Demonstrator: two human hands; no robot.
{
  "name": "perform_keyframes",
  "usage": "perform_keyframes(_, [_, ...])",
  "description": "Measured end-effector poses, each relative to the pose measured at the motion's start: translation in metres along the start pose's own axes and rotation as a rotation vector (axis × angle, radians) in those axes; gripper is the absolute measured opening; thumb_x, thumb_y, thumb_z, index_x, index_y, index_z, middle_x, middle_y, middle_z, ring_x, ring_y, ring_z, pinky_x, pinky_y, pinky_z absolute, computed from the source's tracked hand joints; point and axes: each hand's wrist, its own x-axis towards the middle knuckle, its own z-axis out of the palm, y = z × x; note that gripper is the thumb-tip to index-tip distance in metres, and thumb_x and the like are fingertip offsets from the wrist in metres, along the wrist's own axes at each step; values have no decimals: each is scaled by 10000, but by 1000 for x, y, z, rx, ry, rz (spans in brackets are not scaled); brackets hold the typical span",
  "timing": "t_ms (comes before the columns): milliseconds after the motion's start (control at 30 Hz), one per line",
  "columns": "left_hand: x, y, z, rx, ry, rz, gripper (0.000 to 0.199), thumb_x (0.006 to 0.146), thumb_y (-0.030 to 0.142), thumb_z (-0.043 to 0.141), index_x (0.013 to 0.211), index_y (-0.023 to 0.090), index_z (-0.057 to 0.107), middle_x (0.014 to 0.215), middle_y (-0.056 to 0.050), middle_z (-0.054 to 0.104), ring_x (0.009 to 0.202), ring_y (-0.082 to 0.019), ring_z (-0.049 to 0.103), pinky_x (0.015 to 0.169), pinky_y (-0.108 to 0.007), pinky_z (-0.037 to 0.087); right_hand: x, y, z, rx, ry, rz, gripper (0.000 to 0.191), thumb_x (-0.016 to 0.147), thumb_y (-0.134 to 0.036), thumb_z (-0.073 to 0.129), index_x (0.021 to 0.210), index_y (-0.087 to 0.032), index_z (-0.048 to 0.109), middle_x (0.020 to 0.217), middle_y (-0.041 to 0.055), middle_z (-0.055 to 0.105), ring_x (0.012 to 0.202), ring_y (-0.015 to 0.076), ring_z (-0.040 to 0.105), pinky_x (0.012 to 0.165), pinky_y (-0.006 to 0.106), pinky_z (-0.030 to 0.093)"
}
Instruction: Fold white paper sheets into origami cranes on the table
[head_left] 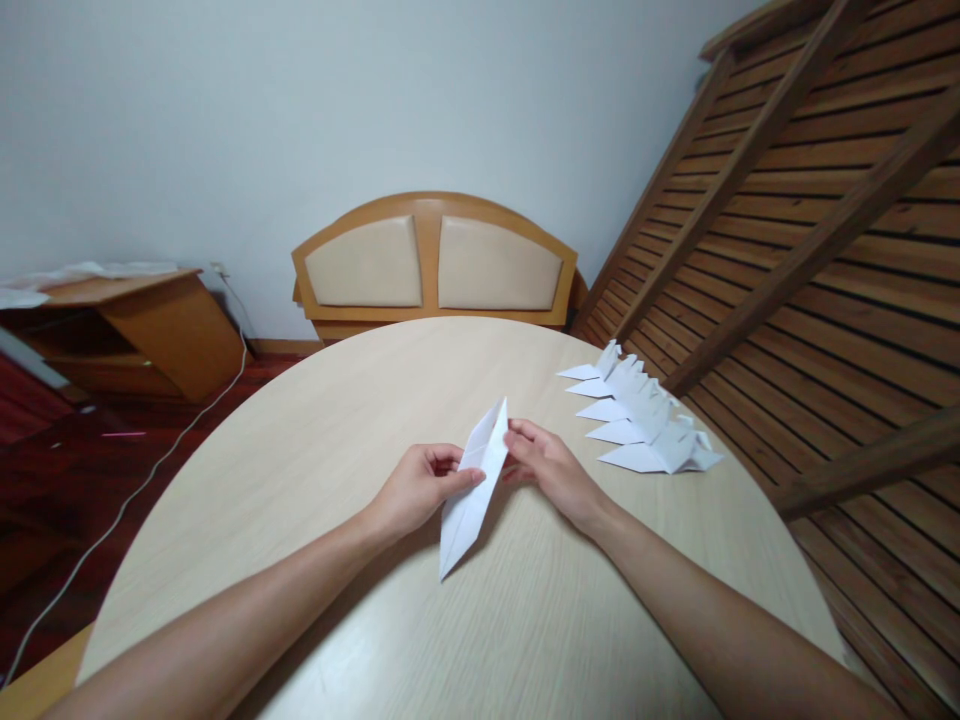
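A long, narrow piece of folded white paper [474, 500] is held up slantwise over the round table, with pointed ends at top and bottom. My left hand [421, 488] pinches its left side, the thumb lying across the front and the fingers curled behind. At the paper's upper right edge, my right hand [551, 470] has its thumb and fingertips closed on it, some fingers partly hidden behind. To the right, several folded white paper figures [645, 415] with pointed tails stand in a row on the tabletop.
The round pale wooden table [360, 390] fills the foreground. Behind it stands a headboard [431, 260] with cream panels. A wooden slatted frame [810, 220] leans at the right. On the left are a wooden cabinet [180, 335] and a white cable [161, 460] on the dark red floor.
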Motion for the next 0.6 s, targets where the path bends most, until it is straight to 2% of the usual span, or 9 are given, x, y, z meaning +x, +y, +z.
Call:
perform_keyframes(100, [2,-1,-1,-65,75,40,291,649,352,851,785,124,732,735,-62,723,614,-139,608,600,-245,434,-5,6,13,-58,-89,11,459,707,-434,843,1042,-179,661,951,54,713,799,163,665,735,298,510])
perform_keyframes(233, [1,2,-1,-67,86,40,296,690,389,830,781,122,738,717,-68,723,601,-138,609,567,-236,429,-5,11,15,-79,-21,36,380,677,-437,854,842,-161,651,722,-12,650,669,127,626,666,277,504])
perform_keyframes(333, [0,5,-1,-70,80,32,318,718,420,809,806,120,748,708,-72,722,595,-138,612,557,-235,435,-1,9,7,-89,3,44,368,655,-418,867,786,-159,640,726,-4,667,669,125,628,657,270,504])
perform_keyframes(467, [0,5,-1,-94,82,4,355,686,418,839,851,119,742,733,-86,739,621,-156,645,583,-248,468,0,6,3,-81,-8,41,367,672,-379,859,885,-167,648,784,2,684,692,130,654,644,255,505])
perform_keyframes(600, [2,2,0,-94,109,-18,382,666,426,854,855,119,729,727,-83,741,618,-159,655,598,-259,491,-3,7,5,-48,-110,49,553,659,-312,870,1119,-195,586,978,45,724,750,159,711,749,313,550])
